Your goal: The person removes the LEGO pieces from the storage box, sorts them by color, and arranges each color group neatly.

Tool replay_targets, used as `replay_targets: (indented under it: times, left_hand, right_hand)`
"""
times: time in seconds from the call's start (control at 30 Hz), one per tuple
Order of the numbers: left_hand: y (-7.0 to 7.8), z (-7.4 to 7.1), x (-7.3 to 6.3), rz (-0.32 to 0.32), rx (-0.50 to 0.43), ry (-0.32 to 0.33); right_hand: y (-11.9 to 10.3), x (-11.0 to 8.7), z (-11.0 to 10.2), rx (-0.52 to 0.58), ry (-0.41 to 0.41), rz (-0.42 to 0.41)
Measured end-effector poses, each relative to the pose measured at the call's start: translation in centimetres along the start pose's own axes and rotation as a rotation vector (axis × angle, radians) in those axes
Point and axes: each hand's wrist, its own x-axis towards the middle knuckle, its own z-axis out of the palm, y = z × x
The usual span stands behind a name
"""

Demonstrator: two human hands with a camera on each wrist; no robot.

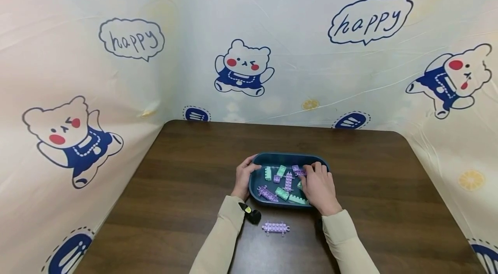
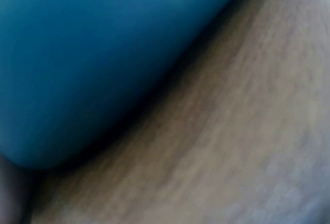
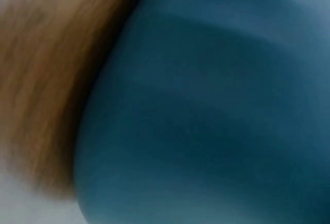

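Dark blue and oblong, a tray (image 1: 288, 157) sits between two hands in the head view. The left hand (image 1: 244, 176) grips its left end, thumb over the rim, other fingers outside. The right hand (image 1: 320, 187) reaches over the opposite end, fingers bent among toy bricks; a purple brick (image 1: 298, 171) lies at its fingertips, and I cannot tell whether they pinch it. That hand blocks sight of the tray's right end. Left of those fingers lie loose green bricks (image 1: 282, 193) and purple pieces (image 1: 267, 194). One long purple brick (image 1: 276, 227) rests outside the tray, on the wearer's side of both hands, on a dark wooden table (image 1: 175, 179). A black wrist device (image 1: 253, 216) sits behind the left fingers, at the cuff. Beyond the fingertips, a pale sheet (image 1: 295, 27) shows bears and "happy".

Left wrist view, blurred: the tray's curved wall fills the upper left and wood grain the right.

Right wrist view, blurred: the tray's wall covers most of it, table at left; the fingers cannot be made out.
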Motion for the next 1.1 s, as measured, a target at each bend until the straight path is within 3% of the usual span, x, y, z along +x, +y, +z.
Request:
replay_targets:
  times: [0.2,0.47,0.7,1.1]
  left_hand:
    - [-0.2,-0.1,0.0,0.002,0.003,-0.002]
    - [-0.2,0.0,0.2,0.006,-0.016,0.003]
    - [0.0,0.0,0.1,0.005,-0.013,-0.001]
    - [0.1,-0.1,0.1,0.007,0.005,0.000]
  right_hand:
    - [0.2,0.5,0.6,-0.090,-0.028,-0.028]
    - [0.2,0.7,0.6,-0.109,-0.040,-0.013]
    - [0.2,0.6,0.5,-0.130,-0.004,-0.029]
    - [-0.4,0.3,-1.0,0.101,0.016,0.040]
